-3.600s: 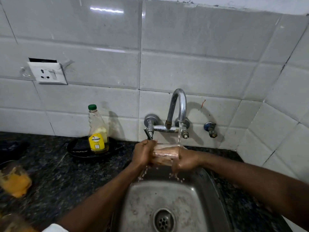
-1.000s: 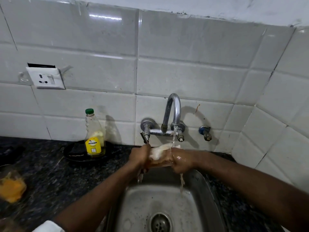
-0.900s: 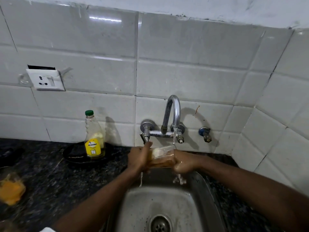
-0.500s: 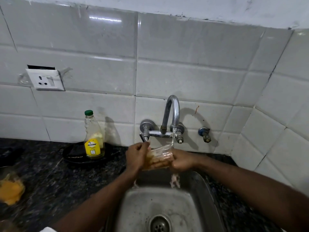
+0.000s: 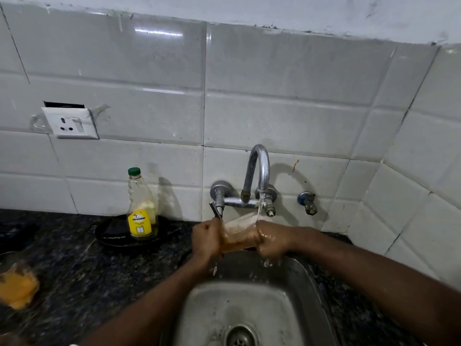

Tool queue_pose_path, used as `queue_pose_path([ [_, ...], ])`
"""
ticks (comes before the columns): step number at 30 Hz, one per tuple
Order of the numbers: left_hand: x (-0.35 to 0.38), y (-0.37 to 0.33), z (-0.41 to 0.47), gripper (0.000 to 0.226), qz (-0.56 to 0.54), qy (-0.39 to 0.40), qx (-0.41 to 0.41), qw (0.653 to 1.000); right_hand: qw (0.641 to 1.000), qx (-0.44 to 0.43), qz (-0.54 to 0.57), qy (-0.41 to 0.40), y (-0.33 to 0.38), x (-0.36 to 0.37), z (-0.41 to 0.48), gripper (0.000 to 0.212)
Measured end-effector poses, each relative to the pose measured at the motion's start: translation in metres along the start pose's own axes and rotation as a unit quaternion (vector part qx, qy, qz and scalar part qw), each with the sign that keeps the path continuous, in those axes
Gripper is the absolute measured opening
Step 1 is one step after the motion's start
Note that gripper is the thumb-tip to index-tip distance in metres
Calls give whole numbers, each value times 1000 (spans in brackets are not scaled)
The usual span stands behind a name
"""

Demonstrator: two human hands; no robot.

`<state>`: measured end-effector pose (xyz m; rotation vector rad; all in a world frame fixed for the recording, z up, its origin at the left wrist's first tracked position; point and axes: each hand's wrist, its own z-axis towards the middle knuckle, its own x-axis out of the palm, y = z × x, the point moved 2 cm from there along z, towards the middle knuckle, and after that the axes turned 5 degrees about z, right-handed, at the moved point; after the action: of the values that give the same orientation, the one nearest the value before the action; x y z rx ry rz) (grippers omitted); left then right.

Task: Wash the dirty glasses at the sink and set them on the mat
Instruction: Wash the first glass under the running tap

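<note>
A clear glass (image 5: 239, 233) lies sideways between my two hands, under the running chrome tap (image 5: 258, 176) and above the steel sink (image 5: 309, 290). My left hand (image 5: 205, 239) grips the glass at its left end, fingers curled. At the right end my wet right hand (image 5: 270, 239) grips it where the water stream lands. Water drips from both hands into the basin. A dirty glass with orange residue (image 5: 17, 288) stands on the dark counter at far left, blurred.
A dish-soap bottle with a green cap (image 5: 141, 211) stands on a black plate (image 5: 109, 233) left of the tap. A second small valve (image 5: 308, 203) sticks out of the tiled wall at right. A wall socket (image 5: 71, 123) is at upper left.
The glass has stayed under the stream while both hands turned and rubbed it. The foam seen on it a second ago has rinsed off.
</note>
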<state>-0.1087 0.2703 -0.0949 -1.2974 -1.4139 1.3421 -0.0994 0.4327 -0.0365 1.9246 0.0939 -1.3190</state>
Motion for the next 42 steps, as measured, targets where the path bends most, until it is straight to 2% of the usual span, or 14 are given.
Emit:
queue_pose_path([
  [2,-2,-4,5,36,20,102,-133,986,990,-66,-122,2,2,5,-5,47],
  [4,-6,-9,5,36,14,168,-146,975,994,-49,-95,9,0,3,-5,54],
  [8,-5,-12,-7,25,-22,33,134,990,995,56,81,13,-2,-1,-3,59],
  [9,-3,-11,-4,29,0,7,148,989,995,67,77,6,-2,-1,-4,56],
  [14,0,-13,6,32,51,149,-130,979,998,39,41,34,4,1,-11,39],
  [19,-4,-10,4,29,14,-1,136,991,989,77,128,-20,-2,3,-2,55],
  [20,-3,-11,7,32,35,-6,122,992,991,69,117,-15,-1,3,-1,60],
  [23,-4,-18,6,33,63,84,-93,990,1000,-2,-1,-2,4,5,-2,59],
  [25,-7,-21,5,32,39,124,-137,982,1000,24,7,-13,2,7,-4,47],
  [29,-10,-16,0,28,30,-3,140,990,993,77,89,-15,8,-6,-2,56],
  [30,-8,-14,1,31,30,-14,154,988,992,78,96,-7,8,-7,-2,58],
  [35,-6,-17,6,32,54,87,-105,989,999,47,-23,3,9,-1,-3,50],
  [40,-10,-14,-5,23,21,-20,192,981,990,90,111,-9,7,-6,0,55],
  [42,-9,-18,-2,29,44,-12,152,987,995,65,79,-3,9,-9,-1,45],
])
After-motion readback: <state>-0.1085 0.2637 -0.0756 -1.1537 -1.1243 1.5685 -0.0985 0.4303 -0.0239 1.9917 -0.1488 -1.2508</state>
